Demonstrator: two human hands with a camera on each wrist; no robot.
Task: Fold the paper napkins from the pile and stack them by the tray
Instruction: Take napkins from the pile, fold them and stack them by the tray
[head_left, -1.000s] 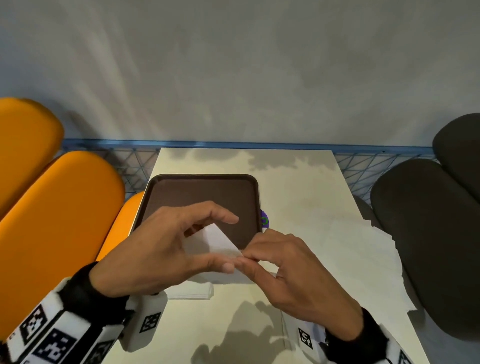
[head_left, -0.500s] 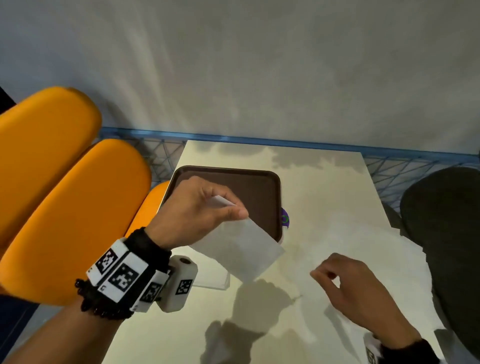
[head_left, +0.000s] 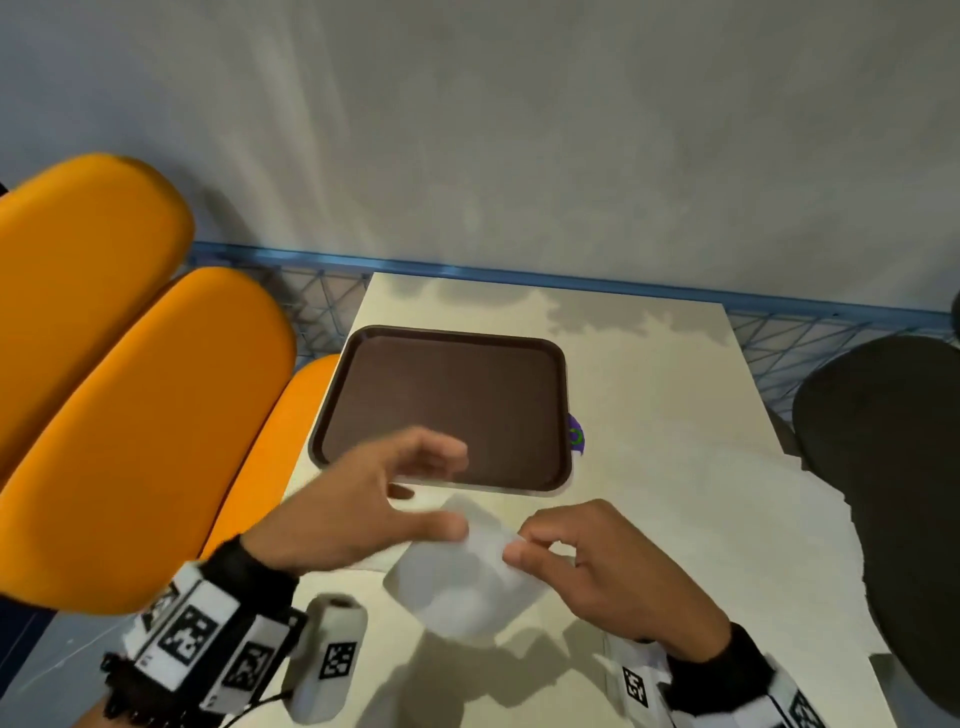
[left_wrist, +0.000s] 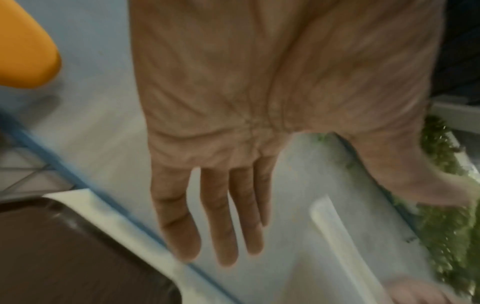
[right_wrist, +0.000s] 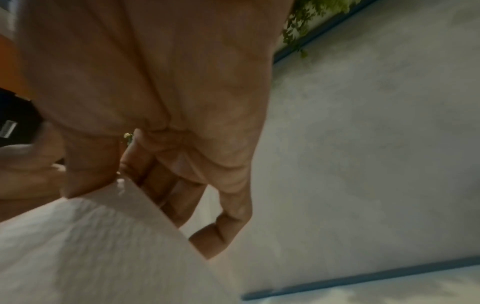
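Napkin (head_left: 462, 587), white paper, one sheet: held up over the near middle of the table (head_left: 649, 374), just in front of the tray's near edge, blurred in the head view. Right hand (head_left: 597, 566): thumb and forefinger pinch the sheet's upper right corner; the right wrist view shows the other fingers (right_wrist: 228, 207) curled beneath. Left hand (head_left: 353, 514): spread wide, fingers (left_wrist: 221, 216) straight and parted in the left wrist view, thumb tip at the sheet's left edge; whether it touches the paper cannot be told.

Tray (head_left: 550, 348), dark brown plastic, rounded corners: flat on the table's left half, towards the far edge.

Napkin pile (head_left: 753, 525), loose white sheets: spread along the table's right edge, overhanging it a little.

Sticker (head_left: 575, 435), purple and green: on the table, against the tray's right rim, part hidden.

Orange chairs (head_left: 145, 415): beside the table's left edge. Dark chair (head_left: 883, 441): beside the right edge.
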